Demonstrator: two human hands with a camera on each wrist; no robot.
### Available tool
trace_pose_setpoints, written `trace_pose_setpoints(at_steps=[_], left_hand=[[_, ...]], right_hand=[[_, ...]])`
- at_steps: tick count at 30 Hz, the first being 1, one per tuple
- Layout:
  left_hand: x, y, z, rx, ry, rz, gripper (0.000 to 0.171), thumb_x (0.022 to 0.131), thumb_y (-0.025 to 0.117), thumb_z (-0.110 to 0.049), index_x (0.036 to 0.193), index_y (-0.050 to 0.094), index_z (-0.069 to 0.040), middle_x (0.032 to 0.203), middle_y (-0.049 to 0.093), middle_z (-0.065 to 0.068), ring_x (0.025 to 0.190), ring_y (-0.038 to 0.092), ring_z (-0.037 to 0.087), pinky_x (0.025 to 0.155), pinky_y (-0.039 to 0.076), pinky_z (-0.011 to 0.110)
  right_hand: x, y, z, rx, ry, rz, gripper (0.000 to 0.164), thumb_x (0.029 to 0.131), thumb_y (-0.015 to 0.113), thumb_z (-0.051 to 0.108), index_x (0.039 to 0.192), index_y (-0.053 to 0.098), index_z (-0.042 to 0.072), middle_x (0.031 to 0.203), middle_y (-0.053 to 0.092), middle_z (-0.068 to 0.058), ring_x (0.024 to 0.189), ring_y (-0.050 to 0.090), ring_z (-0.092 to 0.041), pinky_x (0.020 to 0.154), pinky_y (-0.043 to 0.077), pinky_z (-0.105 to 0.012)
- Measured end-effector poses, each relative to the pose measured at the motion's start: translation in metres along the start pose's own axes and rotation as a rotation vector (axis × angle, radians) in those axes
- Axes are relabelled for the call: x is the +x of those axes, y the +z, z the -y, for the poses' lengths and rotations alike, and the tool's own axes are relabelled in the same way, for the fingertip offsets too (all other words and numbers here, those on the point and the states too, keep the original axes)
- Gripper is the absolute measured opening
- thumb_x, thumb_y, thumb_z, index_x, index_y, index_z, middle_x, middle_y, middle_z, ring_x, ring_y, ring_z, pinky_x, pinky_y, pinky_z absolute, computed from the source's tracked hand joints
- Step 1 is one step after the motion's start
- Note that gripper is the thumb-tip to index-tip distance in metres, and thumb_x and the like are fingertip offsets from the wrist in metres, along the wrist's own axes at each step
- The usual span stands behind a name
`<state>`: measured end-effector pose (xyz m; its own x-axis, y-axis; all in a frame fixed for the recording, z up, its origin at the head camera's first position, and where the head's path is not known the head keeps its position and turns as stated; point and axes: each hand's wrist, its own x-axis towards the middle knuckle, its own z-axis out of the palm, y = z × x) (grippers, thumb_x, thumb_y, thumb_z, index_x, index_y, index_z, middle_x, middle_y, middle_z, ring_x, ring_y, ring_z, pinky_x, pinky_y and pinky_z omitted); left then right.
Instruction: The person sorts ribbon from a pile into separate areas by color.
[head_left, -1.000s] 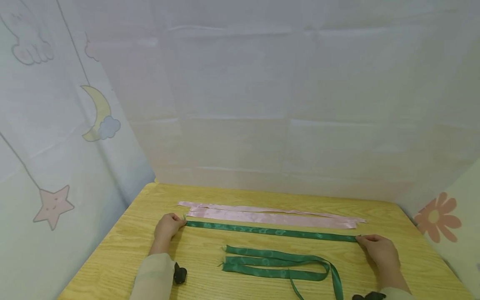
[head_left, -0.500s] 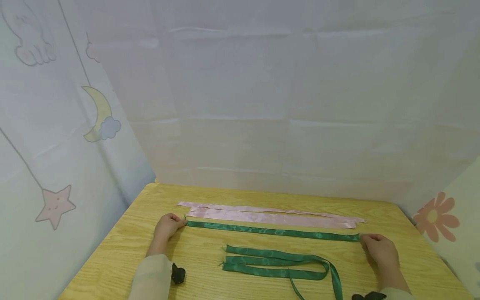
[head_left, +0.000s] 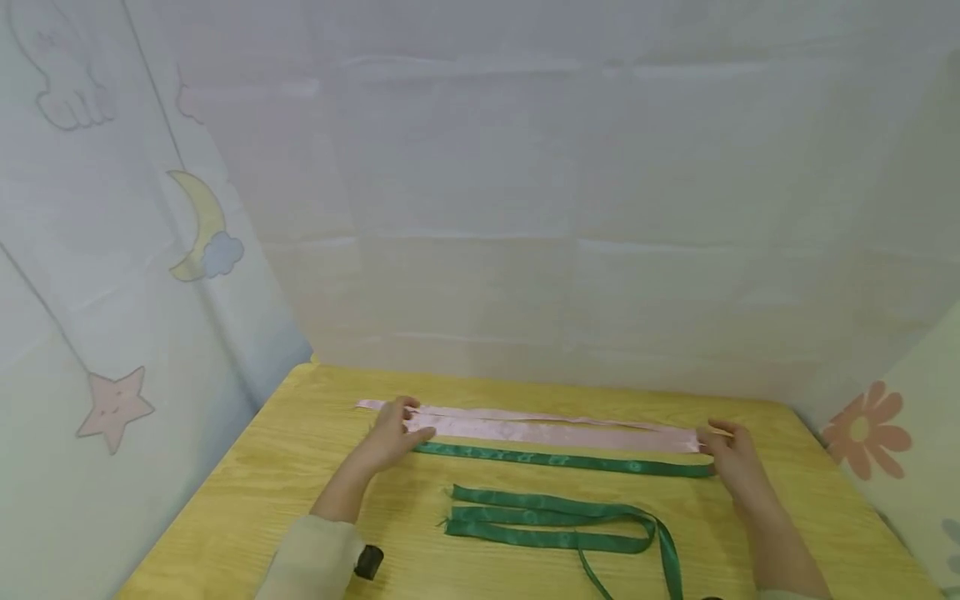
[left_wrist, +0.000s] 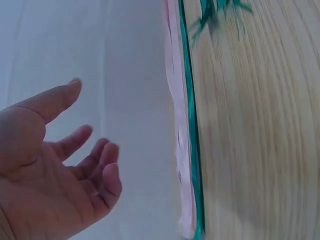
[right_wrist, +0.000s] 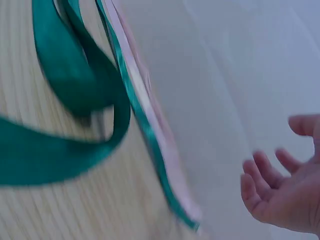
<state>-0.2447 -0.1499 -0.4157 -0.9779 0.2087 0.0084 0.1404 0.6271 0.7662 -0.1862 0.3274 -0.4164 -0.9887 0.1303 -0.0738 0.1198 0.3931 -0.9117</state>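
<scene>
A long green ribbon (head_left: 555, 460) lies stretched across the table, just in front of pale pink ribbons (head_left: 547, 432). In the head view my left hand (head_left: 386, 439) is over the left ends of both colours, hiding them. The left wrist view shows that hand (left_wrist: 55, 175) with fingers spread, relaxed and holding nothing. Over the right ends is my right hand (head_left: 738, 467); in the right wrist view the same hand (right_wrist: 285, 187) has loosely bent fingers and nothing in them. Nearer me lies more green ribbon (head_left: 551, 542), looped back in several strands with frayed left ends.
The wooden table (head_left: 262, 492) meets a pale hanging sheet (head_left: 480, 292) at its back edge. A sheet with a printed moon and star stands on the left, and one with a printed flower (head_left: 862, 429) on the right. Looped ribbon runs toward the front edge.
Both hands have let go of the long green ribbon's ends. The left hand has moved right and farther back; the right hand has moved slightly left and back. The looped ribbon has stayed put.
</scene>
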Motion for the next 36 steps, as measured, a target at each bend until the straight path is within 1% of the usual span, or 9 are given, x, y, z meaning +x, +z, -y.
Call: trace_pose_setpoints(at_steps=[3, 5, 10, 16, 19, 23, 29, 31, 36], left_hand=[[-0.001, 0.019, -0.017, 0.134, 0.044, 0.168, 0.041, 0.088, 0.065, -0.026, 0.118, 0.052, -0.002, 0.103, 0.053, 0.013, 0.085, 0.053, 0.025, 0.068, 0.046, 0.040], [-0.003, 0.030, -0.019, 0.220, 0.034, 0.228, 0.033, 0.087, 0.066, -0.027, 0.109, 0.057, -0.004, 0.094, 0.057, 0.007, 0.077, 0.054, 0.021, 0.066, 0.045, 0.039], [-0.012, 0.051, -0.014, 0.357, 0.006, 0.257, 0.021, 0.082, 0.071, -0.028, 0.087, 0.059, -0.012, 0.082, 0.057, -0.003, 0.071, 0.052, 0.016, 0.062, 0.045, 0.036], [-0.012, 0.063, -0.011, 0.463, 0.099, 0.230, 0.013, 0.079, 0.074, -0.017, 0.080, 0.061, -0.013, 0.076, 0.055, -0.008, 0.068, 0.051, 0.010, 0.061, 0.045, 0.030], [-0.011, 0.065, -0.017, 0.447, 0.123, 0.225, 0.013, 0.080, 0.073, -0.015, 0.075, 0.061, -0.016, 0.073, 0.054, -0.009, 0.066, 0.051, 0.009, 0.058, 0.044, 0.029], [-0.014, 0.066, -0.046, 0.362, 0.187, 0.226, 0.016, 0.082, 0.072, -0.019, 0.072, 0.059, -0.020, 0.070, 0.052, -0.011, 0.060, 0.047, 0.008, 0.055, 0.041, 0.026], [-0.020, 0.067, -0.097, 0.300, 0.344, 0.224, 0.012, 0.084, 0.070, -0.024, 0.076, 0.062, -0.021, 0.068, 0.053, -0.015, 0.057, 0.047, 0.004, 0.053, 0.041, 0.022], [-0.021, 0.067, -0.106, 0.304, 0.366, 0.216, 0.009, 0.084, 0.070, -0.023, 0.077, 0.064, -0.021, 0.068, 0.054, -0.015, 0.057, 0.048, 0.003, 0.053, 0.041, 0.021], [-0.023, 0.063, -0.110, 0.315, 0.372, 0.190, 0.007, 0.083, 0.071, -0.022, 0.079, 0.066, -0.020, 0.069, 0.055, -0.015, 0.059, 0.049, 0.002, 0.055, 0.042, 0.021]], right_hand=[[-0.003, 0.027, 0.017, -0.098, -0.123, 0.097, 0.058, 0.100, 0.039, 0.039, 0.136, 0.026, -0.005, 0.121, 0.046, -0.026, 0.109, 0.046, -0.038, 0.084, 0.043, -0.046], [-0.005, 0.043, 0.023, -0.098, -0.154, 0.171, 0.051, 0.098, 0.045, 0.035, 0.131, 0.036, -0.002, 0.114, 0.051, -0.022, 0.107, 0.049, -0.037, 0.086, 0.041, -0.050], [-0.008, 0.063, 0.024, -0.097, -0.180, 0.309, 0.042, 0.096, 0.051, 0.030, 0.124, 0.045, 0.000, 0.102, 0.055, -0.016, 0.102, 0.051, -0.034, 0.087, 0.039, -0.053], [-0.008, 0.068, 0.026, -0.099, -0.239, 0.368, 0.040, 0.097, 0.051, 0.028, 0.123, 0.046, -0.002, 0.099, 0.056, -0.016, 0.098, 0.053, -0.034, 0.085, 0.042, -0.051], [-0.008, 0.071, 0.032, -0.096, -0.262, 0.380, 0.040, 0.095, 0.053, 0.027, 0.122, 0.047, -0.002, 0.099, 0.057, -0.016, 0.096, 0.053, -0.032, 0.082, 0.044, -0.046], [-0.010, 0.082, 0.044, -0.150, -0.330, 0.424, 0.040, 0.093, 0.057, 0.025, 0.122, 0.052, -0.001, 0.103, 0.057, -0.013, 0.096, 0.052, -0.030, 0.078, 0.045, -0.043], [-0.012, 0.113, 0.065, -0.203, -0.465, 0.621, 0.042, 0.092, 0.059, 0.028, 0.127, 0.053, 0.008, 0.127, 0.053, -0.011, 0.123, 0.038, -0.040, 0.093, 0.031, -0.062], [-0.012, 0.122, 0.071, -0.207, -0.481, 0.671, 0.040, 0.092, 0.059, 0.029, 0.128, 0.053, 0.013, 0.130, 0.051, -0.008, 0.127, 0.035, -0.038, 0.094, 0.025, -0.067], [-0.008, 0.136, 0.078, -0.216, -0.481, 0.702, 0.042, 0.089, 0.062, 0.033, 0.129, 0.052, 0.022, 0.132, 0.050, -0.003, 0.127, 0.037, -0.034, 0.094, 0.028, -0.064]])
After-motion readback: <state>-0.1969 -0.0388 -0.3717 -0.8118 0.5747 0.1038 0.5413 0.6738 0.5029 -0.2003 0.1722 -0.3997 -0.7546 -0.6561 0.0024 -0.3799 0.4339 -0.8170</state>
